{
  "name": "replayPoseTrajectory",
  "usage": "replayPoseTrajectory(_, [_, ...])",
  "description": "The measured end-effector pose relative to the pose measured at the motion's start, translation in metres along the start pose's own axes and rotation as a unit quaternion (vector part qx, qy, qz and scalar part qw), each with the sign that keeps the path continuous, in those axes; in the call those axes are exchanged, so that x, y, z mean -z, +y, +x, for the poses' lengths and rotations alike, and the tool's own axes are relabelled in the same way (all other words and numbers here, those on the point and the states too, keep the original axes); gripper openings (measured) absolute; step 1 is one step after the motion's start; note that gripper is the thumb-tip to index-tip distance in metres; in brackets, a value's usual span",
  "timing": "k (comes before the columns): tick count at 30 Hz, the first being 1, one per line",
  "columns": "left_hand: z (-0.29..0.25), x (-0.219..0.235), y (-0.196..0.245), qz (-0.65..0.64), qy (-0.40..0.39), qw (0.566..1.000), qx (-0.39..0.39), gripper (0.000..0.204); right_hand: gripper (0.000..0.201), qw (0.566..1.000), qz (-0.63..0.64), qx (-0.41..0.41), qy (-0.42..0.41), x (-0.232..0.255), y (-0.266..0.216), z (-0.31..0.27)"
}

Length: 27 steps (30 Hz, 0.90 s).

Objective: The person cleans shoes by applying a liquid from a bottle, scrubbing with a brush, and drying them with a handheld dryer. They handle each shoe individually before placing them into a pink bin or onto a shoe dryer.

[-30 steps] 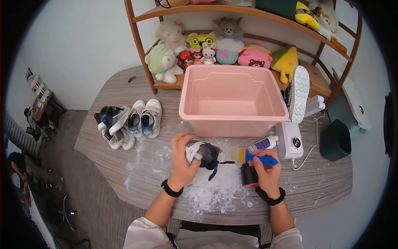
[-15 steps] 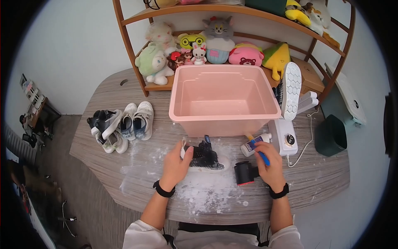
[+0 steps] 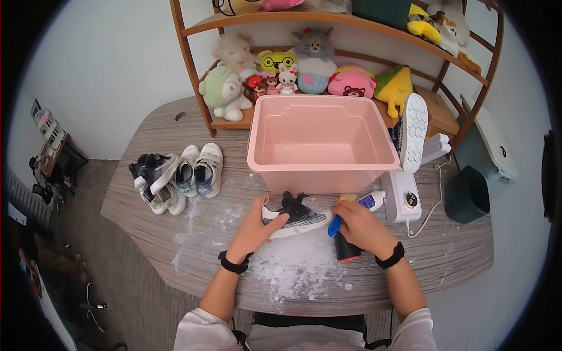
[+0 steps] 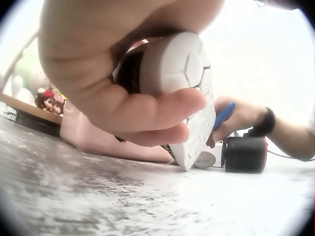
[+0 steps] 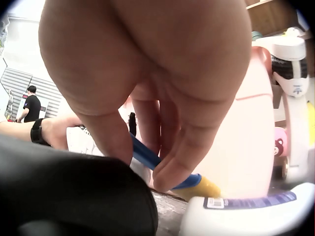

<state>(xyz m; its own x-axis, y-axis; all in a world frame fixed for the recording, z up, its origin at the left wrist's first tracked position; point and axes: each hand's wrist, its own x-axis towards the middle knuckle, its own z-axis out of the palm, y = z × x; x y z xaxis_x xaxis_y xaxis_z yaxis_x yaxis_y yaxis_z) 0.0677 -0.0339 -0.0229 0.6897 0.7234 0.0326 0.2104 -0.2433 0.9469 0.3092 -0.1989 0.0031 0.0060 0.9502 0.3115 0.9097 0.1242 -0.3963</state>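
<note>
My left hand (image 3: 252,231) grips a black-and-white checked shoe (image 3: 301,220) by its heel, side-on above the powdery patch, toe toward the right hand. In the left wrist view, fingers curl round the heel and under the white hexagon-patterned sole (image 4: 194,64). My right hand (image 3: 366,228) pinches a brush (image 3: 334,226) by its blue handle, close by the toe. The brush's yellow bristles (image 5: 206,188) point away from me toward the pink tub. Beneath the right hand stands a black cylindrical object (image 3: 348,250) with a red rim. A white bottle (image 3: 372,200) with a purple label lies just beyond.
White powder (image 3: 293,269) covers the table in front. A large pink tub (image 3: 325,181) stands behind the shoe. Several shoes (image 3: 208,169) are at the left. At the right, a white device (image 3: 404,199) with a cord carries another shoe (image 3: 414,131). A shelf of plush toys stands behind.
The shoe has turned from opening-toward-the-brush to side-on, toe right. The brush first drew back right, then came left to the toe, its bristles swinging from leftward to pointing away.
</note>
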Motion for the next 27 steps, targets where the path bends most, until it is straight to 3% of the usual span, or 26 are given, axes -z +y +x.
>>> replayPoseTrajectory(3, [0.001, -0.001, -0.003, -0.013, 0.029, 0.999, 0.016, 0.048, 0.023, 0.998, -0.007, -0.018, -0.062, 0.002, 0.003, 0.009])
replayPoseTrajectory(7, [0.007, 0.003, -0.025, 0.042, 0.071, 0.996, -0.033, 0.054, 0.015, 0.991, -0.035, -0.016, -0.128, -0.004, 0.010, 0.023])
replayPoseTrajectory(9, [0.006, 0.005, -0.015, 0.016, 0.081, 0.996, 0.029, 0.048, 0.013, 0.988, -0.045, -0.016, -0.150, -0.011, 0.015, 0.030])
replayPoseTrajectory(13, [0.007, 0.005, -0.019, 0.029, 0.096, 0.995, 0.011, 0.048, 0.010, 0.981, -0.059, -0.030, -0.181, -0.017, 0.015, 0.037])
replayPoseTrajectory(21, [0.007, 0.000, -0.025, 0.070, 0.125, 0.988, -0.058, 0.055, 0.014, 0.987, 0.000, -0.032, -0.155, -0.027, 0.033, 0.027])
replayPoseTrajectory(23, [0.004, 0.001, -0.016, 0.050, 0.094, 0.994, -0.028, 0.052, 0.017, 0.987, 0.005, -0.031, -0.155, -0.022, 0.032, 0.025])
replayPoseTrajectory(25, [0.003, 0.000, -0.014, 0.032, 0.064, 0.997, 0.004, 0.049, 0.020, 0.995, 0.022, -0.009, -0.092, -0.008, 0.028, 0.019])
replayPoseTrajectory(27, [0.004, -0.003, -0.018, 0.043, 0.054, 0.997, -0.032, 0.046, 0.020, 0.997, 0.046, -0.044, -0.053, 0.008, 0.024, 0.006])
